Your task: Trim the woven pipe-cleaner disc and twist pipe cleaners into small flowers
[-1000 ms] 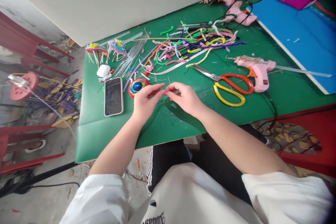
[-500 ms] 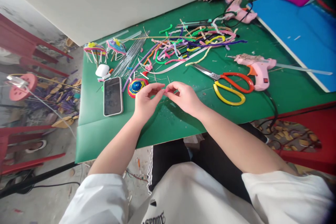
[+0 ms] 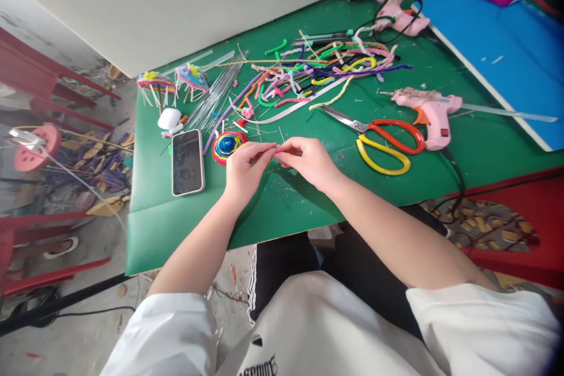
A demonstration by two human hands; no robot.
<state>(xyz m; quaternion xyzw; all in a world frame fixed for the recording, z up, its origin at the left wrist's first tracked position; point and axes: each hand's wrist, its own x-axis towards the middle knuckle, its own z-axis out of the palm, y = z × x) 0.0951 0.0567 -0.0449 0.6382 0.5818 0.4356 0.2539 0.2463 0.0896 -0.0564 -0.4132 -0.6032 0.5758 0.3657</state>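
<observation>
My left hand (image 3: 249, 165) and my right hand (image 3: 311, 163) meet fingertip to fingertip above the green table. Both are closed in a pinch on a tiny pink piece (image 3: 277, 149), which looks like pipe cleaner; the fingers hide most of it. Just left of my left hand lies a round coil (image 3: 228, 145) of red, yellow and blue pipe cleaner, partly covered by that hand. Thin wires (image 3: 215, 97) are bundled behind it. Loose coloured pipe cleaners (image 3: 304, 79) form a heap beyond my hands. Scissors (image 3: 374, 138) with red and yellow handles rest open to the right.
A phone (image 3: 188, 161) and a white case (image 3: 170, 119) are on the left, near two small umbrella-like pieces (image 3: 192, 77). A pink glue gun (image 3: 434, 111) with a cord lies at the right, before a blue board (image 3: 497, 53). More glue guns (image 3: 400, 14) stand behind.
My fingertips have drawn slightly closer together around the pink piece, and the left fingers are flatter. The whole view has shifted a little; the things on the table stay put.
</observation>
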